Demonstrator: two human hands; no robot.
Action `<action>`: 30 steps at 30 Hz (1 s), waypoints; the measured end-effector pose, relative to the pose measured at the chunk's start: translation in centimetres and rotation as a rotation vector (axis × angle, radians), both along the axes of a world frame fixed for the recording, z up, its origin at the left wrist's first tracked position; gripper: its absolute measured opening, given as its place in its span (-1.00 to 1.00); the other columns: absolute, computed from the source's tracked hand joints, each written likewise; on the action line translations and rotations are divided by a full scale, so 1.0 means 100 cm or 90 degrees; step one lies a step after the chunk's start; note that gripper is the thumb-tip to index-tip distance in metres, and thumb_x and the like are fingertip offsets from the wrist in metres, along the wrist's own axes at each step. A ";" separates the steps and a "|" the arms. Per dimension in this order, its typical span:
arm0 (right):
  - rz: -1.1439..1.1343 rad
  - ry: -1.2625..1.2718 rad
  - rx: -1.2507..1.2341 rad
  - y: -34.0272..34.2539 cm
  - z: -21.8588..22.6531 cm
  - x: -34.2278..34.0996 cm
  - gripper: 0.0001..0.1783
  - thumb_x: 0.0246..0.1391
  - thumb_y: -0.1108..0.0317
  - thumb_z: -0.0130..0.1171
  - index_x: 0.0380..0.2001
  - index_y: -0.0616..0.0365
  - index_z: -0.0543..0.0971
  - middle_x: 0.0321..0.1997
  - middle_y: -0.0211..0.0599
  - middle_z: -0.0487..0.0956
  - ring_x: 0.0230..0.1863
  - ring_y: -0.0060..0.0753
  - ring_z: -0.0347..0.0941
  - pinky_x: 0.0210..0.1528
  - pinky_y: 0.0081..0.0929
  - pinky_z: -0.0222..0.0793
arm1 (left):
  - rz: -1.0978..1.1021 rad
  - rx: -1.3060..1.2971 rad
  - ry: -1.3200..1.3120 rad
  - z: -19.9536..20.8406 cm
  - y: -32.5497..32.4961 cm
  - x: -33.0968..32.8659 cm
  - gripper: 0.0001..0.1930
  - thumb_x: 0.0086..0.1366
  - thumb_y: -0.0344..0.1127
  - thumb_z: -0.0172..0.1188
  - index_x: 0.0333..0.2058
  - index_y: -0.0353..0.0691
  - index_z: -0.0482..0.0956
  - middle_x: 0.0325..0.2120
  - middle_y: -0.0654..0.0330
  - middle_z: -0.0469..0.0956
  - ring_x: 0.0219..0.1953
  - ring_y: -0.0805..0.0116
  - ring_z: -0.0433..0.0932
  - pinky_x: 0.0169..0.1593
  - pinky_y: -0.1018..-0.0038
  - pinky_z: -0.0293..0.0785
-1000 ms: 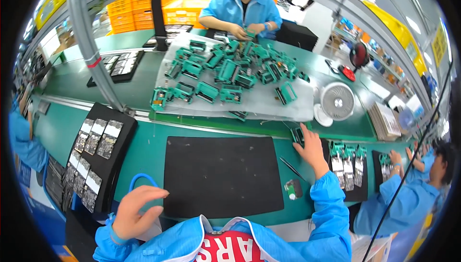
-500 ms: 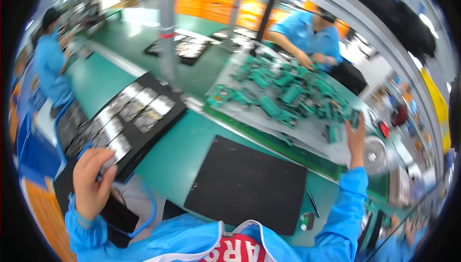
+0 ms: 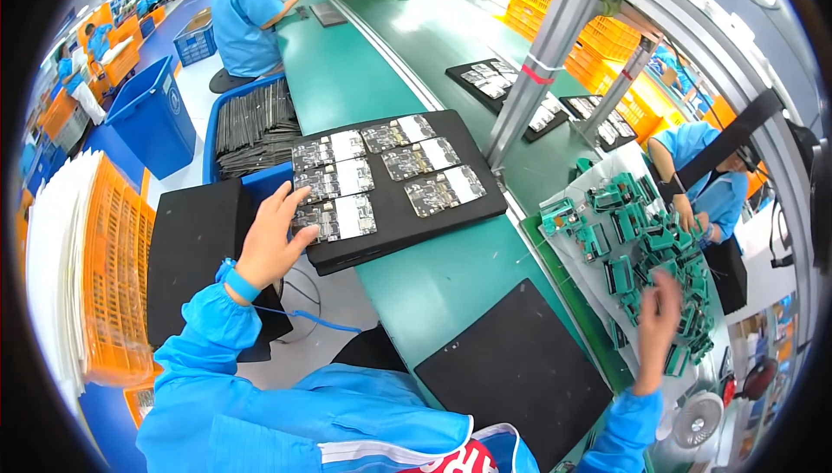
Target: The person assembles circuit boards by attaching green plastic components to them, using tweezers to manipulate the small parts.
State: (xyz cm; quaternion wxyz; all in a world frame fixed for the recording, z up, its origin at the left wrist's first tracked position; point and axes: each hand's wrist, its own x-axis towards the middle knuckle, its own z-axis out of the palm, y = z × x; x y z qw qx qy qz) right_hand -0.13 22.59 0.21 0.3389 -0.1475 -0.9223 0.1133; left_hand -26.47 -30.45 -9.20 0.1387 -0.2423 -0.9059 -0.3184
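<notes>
My left hand [image 3: 273, 234] has its thumb and fingers spread at the left edge of a circuit board [image 3: 334, 217] with a white strip across it; fingertips reach the board's edge. That board lies with several similar ones in two columns on a thick black foam pad [image 3: 390, 178]. Over on the right, my right hand [image 3: 659, 330], a little blurred, is raised above a heap of green plastic parts [image 3: 620, 274]. Its fingers look apart, and nothing shows in them. A blue band [image 3: 241, 286] with a cord circles my left wrist.
Before me lies a black mat [image 3: 516, 378] on the green bench [image 3: 390, 295]. A metal post [image 3: 550, 48] rises beyond the foam pad. Left stand a blue crate [image 3: 251, 130] of dark sheets and an orange crate [image 3: 117, 274]. A co-worker [image 3: 706, 178] handles the green parts opposite; a small fan [image 3: 698, 421] stands right.
The view has swung left. My left hand was curled around something small and grey beside the boards; its fingers are now spread. My right hand has shifted over the green heap.
</notes>
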 end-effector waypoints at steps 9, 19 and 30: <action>0.360 -0.067 -0.003 -0.164 -0.052 -0.245 -0.66 0.15 0.30 0.20 -0.03 0.19 0.56 -0.04 -0.09 0.59 0.04 0.02 0.46 0.09 -0.18 0.40 | -0.008 -0.001 0.063 -0.004 0.003 0.019 -0.48 0.05 -0.40 0.37 0.05 -0.19 0.53 0.14 -0.08 0.42 0.23 -0.11 0.32 0.28 0.13 0.27; 0.148 -0.066 0.012 -0.183 -0.068 -0.290 -0.69 0.19 0.11 0.19 -0.26 0.15 0.50 -0.24 -0.16 0.51 -0.17 -0.01 0.45 -0.12 -0.11 0.36 | -0.027 0.019 0.098 0.031 -0.008 0.063 -0.31 -0.02 -0.08 0.47 0.12 -0.05 0.48 0.07 0.09 0.47 0.05 0.10 0.42 0.00 0.20 0.33; 0.271 0.054 -0.555 -0.157 -0.008 -0.166 -0.80 0.21 0.44 0.21 -0.16 0.16 0.42 -0.58 -0.63 0.39 -0.52 -0.83 0.19 -0.48 -0.69 0.03 | -0.112 0.054 0.121 0.073 -0.013 0.089 -0.35 -0.05 -0.14 0.45 0.06 -0.17 0.53 -0.25 0.10 0.50 -0.21 0.06 0.45 -0.14 0.26 0.47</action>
